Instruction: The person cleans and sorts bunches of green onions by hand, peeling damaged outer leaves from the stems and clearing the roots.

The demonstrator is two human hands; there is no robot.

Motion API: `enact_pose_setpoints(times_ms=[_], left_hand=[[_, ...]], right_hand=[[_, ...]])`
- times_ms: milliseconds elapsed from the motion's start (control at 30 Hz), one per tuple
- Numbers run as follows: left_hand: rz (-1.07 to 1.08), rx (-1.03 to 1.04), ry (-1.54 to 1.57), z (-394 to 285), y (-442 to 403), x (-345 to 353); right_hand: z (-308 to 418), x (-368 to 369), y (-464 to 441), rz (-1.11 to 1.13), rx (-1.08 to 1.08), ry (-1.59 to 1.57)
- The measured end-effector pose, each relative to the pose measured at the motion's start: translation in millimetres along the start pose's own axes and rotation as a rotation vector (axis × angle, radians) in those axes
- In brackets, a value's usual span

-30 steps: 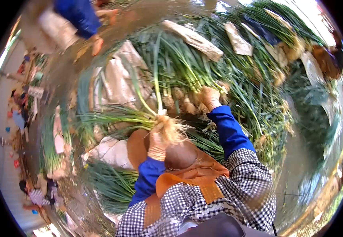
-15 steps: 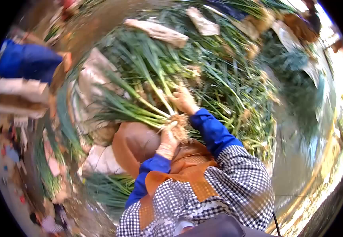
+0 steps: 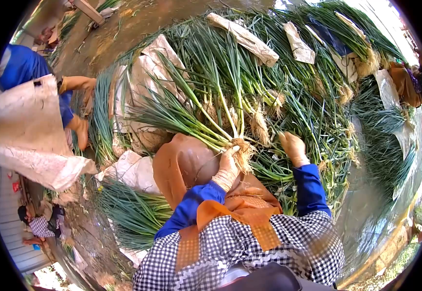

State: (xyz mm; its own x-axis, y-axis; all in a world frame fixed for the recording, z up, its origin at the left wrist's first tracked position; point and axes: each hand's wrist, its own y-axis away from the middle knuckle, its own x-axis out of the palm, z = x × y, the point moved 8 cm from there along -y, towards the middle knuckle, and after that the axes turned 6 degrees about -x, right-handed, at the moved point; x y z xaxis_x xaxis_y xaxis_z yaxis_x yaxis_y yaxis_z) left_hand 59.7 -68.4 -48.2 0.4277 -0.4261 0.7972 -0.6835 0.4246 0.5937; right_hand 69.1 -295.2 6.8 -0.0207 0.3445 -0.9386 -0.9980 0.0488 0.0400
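Note:
My left hand (image 3: 227, 169) is closed around a bunch of green onions (image 3: 206, 131) just at the root end, above my knee. The tan roots (image 3: 242, 154) hang out to the right of the fist, while the long leaves fan out up and to the left. To the right, my right hand (image 3: 294, 146) is over a heap of loose green onions (image 3: 288, 169), its fingers curled; whatever they hold, if anything, is hidden. Rooted green onions (image 3: 258, 127) lie just beyond both hands.
A brown waterproof cover (image 3: 165, 165) drapes my knees. Pale sacking pieces (image 3: 245, 36) lie across the piled onions. More bundles (image 3: 133, 208) rest at lower left. At far left, a person in blue (image 3: 29, 68) stands beside a large sheet of sacking (image 3: 24, 131); another person (image 3: 407, 85) is at far right.
My right hand has moved right, away from the bunch, to the loose heap. My left hand still grips the bunch by its root end. The view has shifted.

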Motion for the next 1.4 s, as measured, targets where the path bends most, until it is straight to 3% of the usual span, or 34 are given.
enact_pose_setpoints(times_ms=[67,100,133,200,233,300,367,400,433,467,533,600,667,700,733,800,833,867,900,967,1000,1067,1100,1133,1200,1233,1267,1333,1400], left_hand=[[-0.001,-0.025,0.011,2.7,1.6,-3.9],[0.034,-0.006,-0.054,0.7,1.2,-3.6],[0.052,0.021,-0.049,-0.8,-5.1,-9.5],[0.048,-0.003,-0.018,0.4,-2.3,-9.3],[0.029,0.015,-0.018,-1.6,-0.6,-11.0],[0.052,0.046,-0.060,-5.3,12.5,6.9],[0.037,0.050,-0.061,-8.3,16.3,9.9],[0.028,0.056,-0.056,-9.0,15.4,10.7],[0.022,0.058,-0.009,-9.1,15.5,9.7],[0.009,0.042,-0.030,-8.9,16.9,9.8],[0.092,0.020,0.025,-9.9,11.4,11.0],[0.253,-0.052,0.092,-8.4,15.4,25.2],[0.249,-0.062,0.150,-8.5,13.8,20.4],[0.348,-0.102,0.150,-8.1,21.9,32.9],[0.454,-0.139,0.145,-8.6,30.1,46.7],[0.192,-0.050,-0.029,-13.8,28.5,28.7],[0.140,-0.020,-0.029,-16.3,31.8,28.3],[0.086,0.006,-0.024,-18.4,38.5,29.8],[0.173,-0.037,-0.127,-18.5,45.0,35.3],[0.142,-0.108,-0.123,-13.8,42.9,35.5],[0.114,-0.178,-0.111,-5.2,41.9,31.5],[0.021,-0.104,-0.131,-3.7,31.1,19.1],[0.006,-0.102,-0.099,-2.7,26.3,13.3],[-0.009,-0.103,-0.066,-2.6,21.5,6.9],[-0.011,-0.064,0.006,-5.9,15.3,-2.6],[-0.005,-0.050,-0.007,-7.3,14.3,-2.3],[0.000,-0.035,-0.017,-8.0,14.4,-2.7],[-0.020,-0.033,-0.036,-6.5,14.1,-6.6],[-0.039,-0.031,-0.061,-7.7,15.5,-4.7]], right_hand=[[55.9,-12.4,-25.5,-0.068,0.072,-0.589],[70.4,7.3,-37.9,0.011,0.145,-0.763],[69.7,43.0,-59.4,-0.070,-0.047,-0.629],[110.6,22.2,-51.7,0.261,0.099,-0.640],[108.7,50.4,-49.2,0.242,0.055,-0.944],[126.9,16.4,-26.3,0.153,-0.101,-0.759],[124.5,-10.3,9.1,0.305,-0.141,-0.740],[109.7,-14.7,21.9,0.425,-0.053,-0.767],[83.1,-11.5,30.3,0.546,0.102,-0.725],[68.6,-28.0,26.4,0.630,0.052,-0.460],[-4.9,13.1,1.6,0.621,-0.075,0.569],[9.4,19.4,-37.7,0.267,-0.196,-0.118],[48.4,63.6,-65.7,0.444,0.200,-1.179],[66.8,75.6,-73.6,0.445,0.189,-1.183],[86.7,61.9,-94.6,0.193,-0.078,-1.063],[132.3,25.9,-101.3,-0.306,-0.571,-0.774],[135.3,16.5,-104.3,-0.468,-0.521,-0.652],[123.3,48.5,-124.0,0.010,-0.133,-0.788],[129.3,49.1,-131.2,-0.104,-0.212,-0.490],[133.6,25.0,-116.9,0.036,0.047,-0.275],[152.3,3.2,-105.8,0.016,-0.101,-0.351],[149.3,36.6,-115.0,0.027,-0.378,-0.963],[154.3,31.7,-116.0,-0.067,-0.446,-1.120],[142.8,61.0,-120.6,0.142,-0.108,-1.256],[137.8,74.4,-125.2,-0.125,-0.193,-1.243],[124.6,95.9,-126.6,-0.081,0.011,-1.094],[131.7,66.4,-115.4,-0.421,-0.107,-0.794],[125.5,62.4,-107.9,-0.319,0.050,-0.383],[122.9,39.0,-100.0,-0.298,0.005,-0.181]])
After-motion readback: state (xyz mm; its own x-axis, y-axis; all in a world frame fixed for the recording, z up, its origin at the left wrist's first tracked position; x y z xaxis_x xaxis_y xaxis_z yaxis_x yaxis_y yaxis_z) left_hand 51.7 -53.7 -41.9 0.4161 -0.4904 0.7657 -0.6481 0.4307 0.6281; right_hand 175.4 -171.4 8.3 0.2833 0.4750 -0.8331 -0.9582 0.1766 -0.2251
